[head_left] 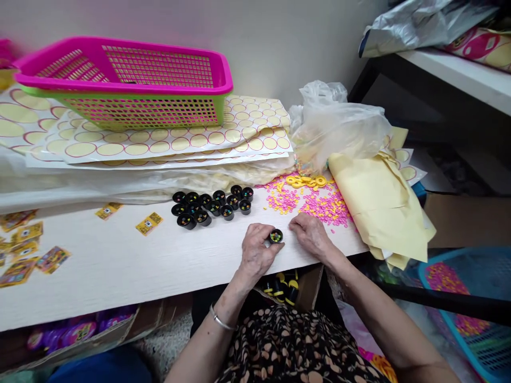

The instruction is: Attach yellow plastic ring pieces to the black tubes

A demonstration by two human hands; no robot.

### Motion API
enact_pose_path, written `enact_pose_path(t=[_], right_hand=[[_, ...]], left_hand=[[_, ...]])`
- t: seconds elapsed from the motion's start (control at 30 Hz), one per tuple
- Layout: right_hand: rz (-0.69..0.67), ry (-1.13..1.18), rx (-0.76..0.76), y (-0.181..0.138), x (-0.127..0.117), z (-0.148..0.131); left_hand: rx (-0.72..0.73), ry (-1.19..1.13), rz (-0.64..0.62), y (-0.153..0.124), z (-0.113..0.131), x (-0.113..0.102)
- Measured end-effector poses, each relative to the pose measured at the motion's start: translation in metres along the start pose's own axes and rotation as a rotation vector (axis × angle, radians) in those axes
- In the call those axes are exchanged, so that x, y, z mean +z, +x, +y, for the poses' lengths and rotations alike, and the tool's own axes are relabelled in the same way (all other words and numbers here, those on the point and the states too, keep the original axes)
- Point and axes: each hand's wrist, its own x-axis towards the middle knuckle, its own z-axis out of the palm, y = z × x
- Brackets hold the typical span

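Centrally, near the table's front edge: left hand, fingers curled round a small black cup, holding it upright; the cup shows a few coloured beads inside.

At 3 o'clock of the cup, just beside it: right hand, fingertips drawn together and pressed down at the near edge of the bead pile; whether a bead is pinched between them cannot be told.

Bead pile, pink with some yellow, loose on the table at 1 o'clock of the hands. Yellow rings at its far edge.

Cluster of black cups, at 10 to 11 o'clock, each with beads inside, standing upright and touching.

Judgement on handling: keep the cup level and close to the pile, so that beads travel a short way and none roll off the edge.

Further out: clear plastic bag at 1 o'clock; yellow paper sheets at 3 o'clock; sheets printed with ovals at 11 o'clock, a pink and green basket on them.

Yellow printed labels at 9 o'clock; their writing is too small to read.
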Motion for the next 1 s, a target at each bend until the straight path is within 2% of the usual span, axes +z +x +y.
enact_pose_path(t=[0.2,0.3,0.43,0.73,0.87,1.0], right_hand=[[0.1,-0.049,-0.084,-0.01,0.006,-0.003],[0.152,0.07,-0.177,-0.013,0.002,-0.016],[0.08,0.087,-0.317,-0.017,-0.004,-0.035],[-0.004,-0.272,-0.313,-0.018,-0.005,-0.049],[-0.023,-0.412,-0.398,-0.015,-0.005,-0.058],[-0.081,-0.335,-0.441,-0.01,-0.01,-0.058]], left_hand=[[0.003,0.012,-0.004,0.0,0.0,0.0],[-0.003,0.019,-0.002,-0.001,0.001,0.002],[0.015,0.028,-0.012,-0.002,0.003,0.002],[0.048,0.034,-0.003,-0.003,0.002,0.001],[0.068,0.001,0.015,-0.003,0.0,0.004],[0.07,-0.019,0.025,-0.002,-0.002,0.005]])
